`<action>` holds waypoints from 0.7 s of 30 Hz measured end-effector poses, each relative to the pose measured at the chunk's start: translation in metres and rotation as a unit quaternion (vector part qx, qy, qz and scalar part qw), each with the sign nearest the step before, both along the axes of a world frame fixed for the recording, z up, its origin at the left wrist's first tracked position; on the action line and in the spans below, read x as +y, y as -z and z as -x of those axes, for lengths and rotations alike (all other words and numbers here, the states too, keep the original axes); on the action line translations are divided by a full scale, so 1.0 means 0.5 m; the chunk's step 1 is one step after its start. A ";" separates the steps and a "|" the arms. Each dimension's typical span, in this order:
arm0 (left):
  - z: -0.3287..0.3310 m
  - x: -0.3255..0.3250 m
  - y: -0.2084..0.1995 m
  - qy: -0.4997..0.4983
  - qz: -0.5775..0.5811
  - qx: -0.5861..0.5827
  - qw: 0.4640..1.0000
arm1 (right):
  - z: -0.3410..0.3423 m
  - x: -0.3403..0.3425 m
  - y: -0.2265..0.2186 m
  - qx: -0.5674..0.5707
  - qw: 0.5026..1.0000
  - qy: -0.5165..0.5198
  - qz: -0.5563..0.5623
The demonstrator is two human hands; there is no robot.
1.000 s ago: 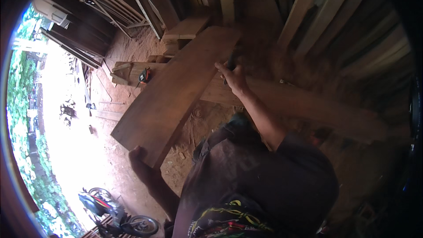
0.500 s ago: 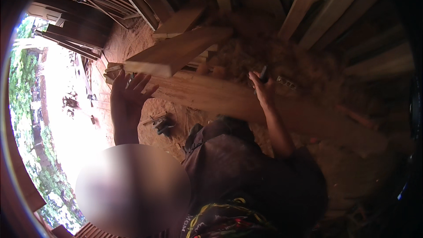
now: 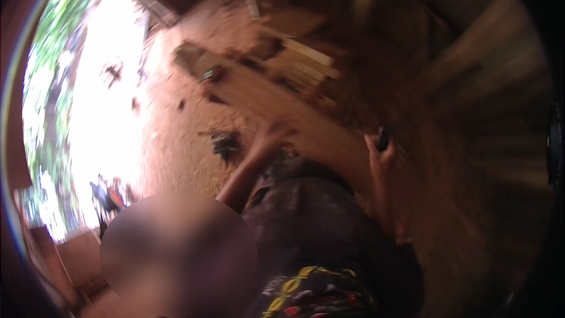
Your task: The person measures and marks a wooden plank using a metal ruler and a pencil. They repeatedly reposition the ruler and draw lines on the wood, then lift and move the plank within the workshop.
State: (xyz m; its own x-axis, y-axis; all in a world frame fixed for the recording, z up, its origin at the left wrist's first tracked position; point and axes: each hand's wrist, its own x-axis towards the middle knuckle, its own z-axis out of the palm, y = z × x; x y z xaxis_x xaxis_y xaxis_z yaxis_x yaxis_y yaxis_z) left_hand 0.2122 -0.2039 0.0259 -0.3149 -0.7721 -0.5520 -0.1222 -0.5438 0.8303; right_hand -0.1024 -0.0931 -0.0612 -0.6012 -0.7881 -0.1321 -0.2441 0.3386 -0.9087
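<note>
A long, wide wooden plank (image 3: 294,112) runs slantwise in front of me, from the far left toward the lower right. My left hand (image 3: 273,135) is over the plank's near edge, close to my body; motion smears its fingers. To the right, my right hand (image 3: 382,156) is closed round a short black object (image 3: 382,138) whose kind I cannot make out. On the plank's far left part rests a small dark thing with a reddish side (image 3: 210,74), too blurred to name.
A dark power-tool-like object (image 3: 225,144) lies on the reddish dirt floor (image 3: 170,121) left of the plank. Beyond the plank are stacked pieces of wood (image 3: 300,62). Blurred upright boards (image 3: 488,41) stand at the right. Bright daylight comes in at the left.
My view has turned. My left hand has come back from the plank's far left end toward my body. The board raised beside it no longer shows there. My right hand keeps the black object.
</note>
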 end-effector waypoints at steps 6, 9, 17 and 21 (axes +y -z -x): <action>0.106 0.052 0.003 0.167 0.076 -0.010 0.983 | -0.127 -0.069 -0.159 0.140 0.932 -0.328 0.062; 0.080 0.044 -0.008 0.158 -0.005 -0.042 0.987 | -0.174 -0.098 -0.176 0.168 0.898 -0.403 0.051; -0.095 -0.038 0.031 -0.070 0.080 0.004 0.994 | -0.257 -0.145 -0.123 0.175 0.898 -0.384 0.122; -0.273 -0.158 0.034 -0.167 0.204 -0.120 0.957 | -0.267 -0.163 -0.094 0.156 0.933 -0.325 0.019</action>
